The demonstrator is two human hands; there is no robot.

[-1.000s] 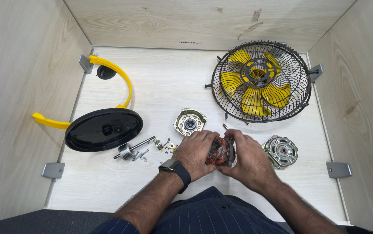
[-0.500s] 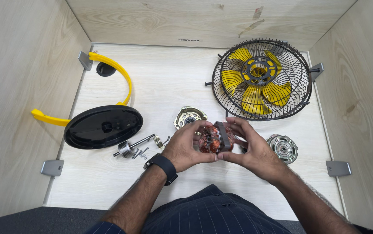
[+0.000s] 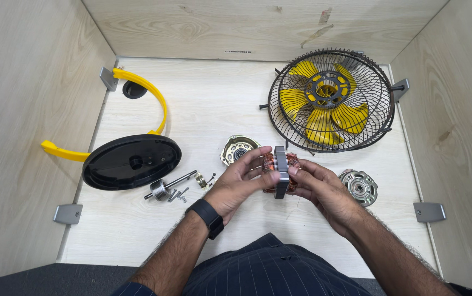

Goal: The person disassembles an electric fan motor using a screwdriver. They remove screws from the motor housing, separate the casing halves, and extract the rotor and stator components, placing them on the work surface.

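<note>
**Both hands gripped a fan motor core above a table of loose parts**

The fingertips of the left hand and those of the right hand pinched a motor stator from opposite sides, its grey steel ring standing on edge between them and its copper windings showing to either side. The left thumb lay along the near side of the windings, while the right fingers curled over the far side. The stator was held just above the pale wooden table, near its front middle. A black watch sat on the left wrist.

Just beyond the left fingers lay a round metal end cover; a second silver end cover lay just to the right of the right hand. Left of the hands rested a shaft with its rotor and a few small screws. Farther left lay an oval black base, with a curved yellow bracket behind it. At the far right corner lay a black wire fan guard enclosing yellow blades.
</note>
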